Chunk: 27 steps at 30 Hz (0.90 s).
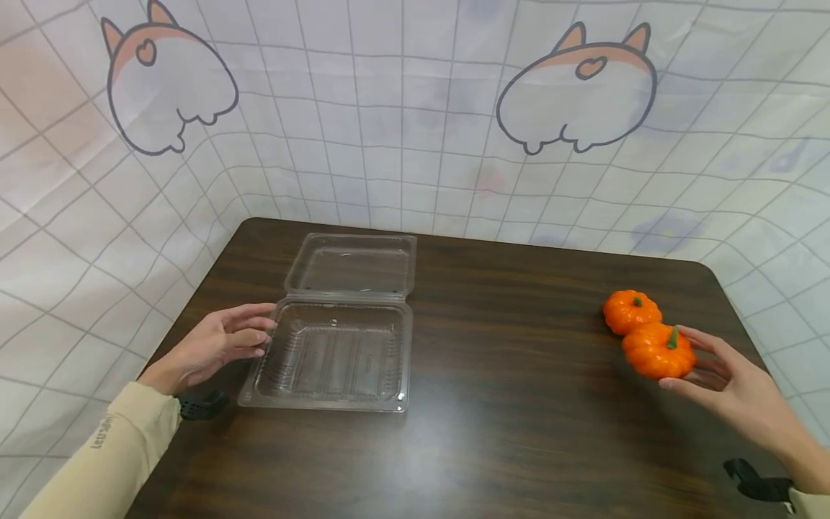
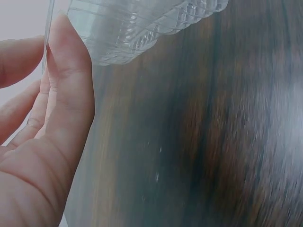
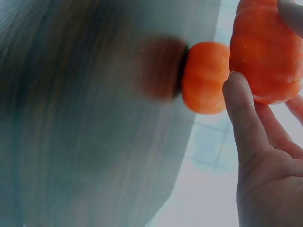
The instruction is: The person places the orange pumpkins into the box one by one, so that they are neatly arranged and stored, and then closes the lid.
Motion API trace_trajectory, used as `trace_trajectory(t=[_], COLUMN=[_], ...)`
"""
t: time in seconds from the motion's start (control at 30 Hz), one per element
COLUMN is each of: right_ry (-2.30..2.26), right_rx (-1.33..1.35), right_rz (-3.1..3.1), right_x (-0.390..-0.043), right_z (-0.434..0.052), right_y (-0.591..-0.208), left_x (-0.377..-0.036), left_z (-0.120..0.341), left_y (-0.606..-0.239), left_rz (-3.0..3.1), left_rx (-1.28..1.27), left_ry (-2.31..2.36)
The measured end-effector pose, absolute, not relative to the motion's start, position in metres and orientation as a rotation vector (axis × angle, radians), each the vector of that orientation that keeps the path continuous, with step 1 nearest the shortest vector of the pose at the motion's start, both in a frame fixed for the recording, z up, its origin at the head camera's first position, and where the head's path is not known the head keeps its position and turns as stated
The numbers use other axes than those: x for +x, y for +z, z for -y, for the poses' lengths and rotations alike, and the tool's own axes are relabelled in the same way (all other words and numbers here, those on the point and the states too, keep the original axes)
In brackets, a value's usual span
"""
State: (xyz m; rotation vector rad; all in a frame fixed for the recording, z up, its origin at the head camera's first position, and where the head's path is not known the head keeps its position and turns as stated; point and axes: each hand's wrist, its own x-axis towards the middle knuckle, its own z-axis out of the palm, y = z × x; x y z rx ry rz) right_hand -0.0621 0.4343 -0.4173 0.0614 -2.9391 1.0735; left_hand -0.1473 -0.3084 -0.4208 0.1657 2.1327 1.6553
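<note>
A clear plastic clamshell box (image 1: 333, 353) lies empty on the dark wooden table (image 1: 519, 418) with its lid (image 1: 353, 263) folded back flat. My left hand (image 1: 262, 328) rests at the box's left rim, fingers relaxed and nearly straight. In the left wrist view the thumb (image 2: 66, 80) lies beside the ribbed box corner (image 2: 137, 23). At the right, two small orange pumpkins touch each other. My right hand (image 1: 681, 358) holds the nearer pumpkin (image 1: 655, 352) between thumb and fingers. The farther pumpkin (image 1: 630, 310) sits on the table. The right wrist view shows the held pumpkin (image 3: 267, 52) and the farther pumpkin (image 3: 203, 78).
A white grid-patterned cloth (image 1: 402, 130) with cartoon drawings hangs behind and around the table. The table's right edge (image 1: 746, 317) runs close behind the pumpkins. Bare tabletop lies between the box and the pumpkins.
</note>
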Motion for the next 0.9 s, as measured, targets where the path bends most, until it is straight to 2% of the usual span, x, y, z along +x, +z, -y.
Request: trace_trajectory(t=[0.9], right_ry=[1.178], right_rx=[0.289], right_rz=[2.884], right_x=[-0.087], right_z=[-0.383], right_y=[-0.391], left_x=[-0.155], left_z=[0.247], left_y=[-0.427], left_rz=[-2.046], left_rx=[0.122], left_ry=[1.744])
